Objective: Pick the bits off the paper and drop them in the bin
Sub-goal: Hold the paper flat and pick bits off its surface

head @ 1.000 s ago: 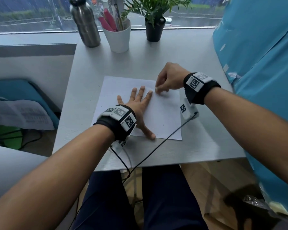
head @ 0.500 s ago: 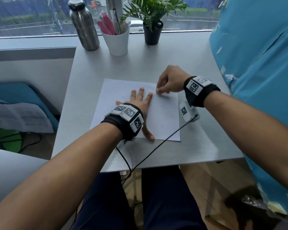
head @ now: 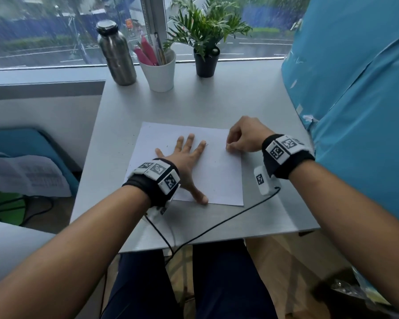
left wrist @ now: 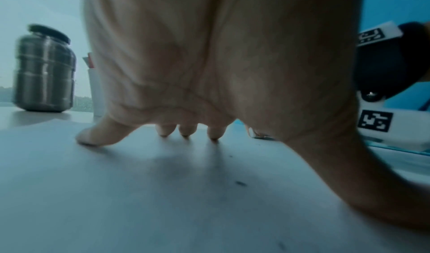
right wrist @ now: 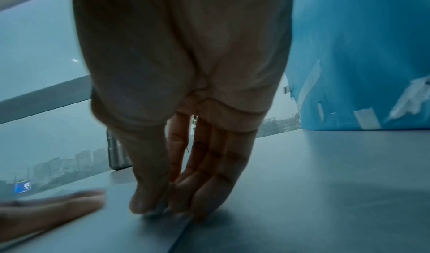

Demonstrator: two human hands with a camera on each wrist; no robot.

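A white sheet of paper (head: 219,180) lies on the grey table (head: 194,102). Tiny dark bits (head: 206,145) speckle it; one bit (left wrist: 241,183) shows under the palm in the left wrist view. My left hand (head: 187,155) presses flat on the sheet with its fingers spread. My right hand (head: 228,147) is at the sheet's right edge, fingers curled. Its thumb and forefinger tips (right wrist: 163,207) pinch together on the paper (right wrist: 116,229). The speck between them is too small to make out. No bin is plainly in view.
A steel bottle (head: 116,54), a white cup of pens (head: 158,70) and a potted plant (head: 205,58) stand along the window. A blue plastic sheet (head: 355,111) rises along the table's right side. Black cables (head: 217,226) cross the near table edge.
My right hand has slid a little right and nearer, away from the left index fingertip, still pinching. The left hand stays flat on the paper. The head view has tilted up.
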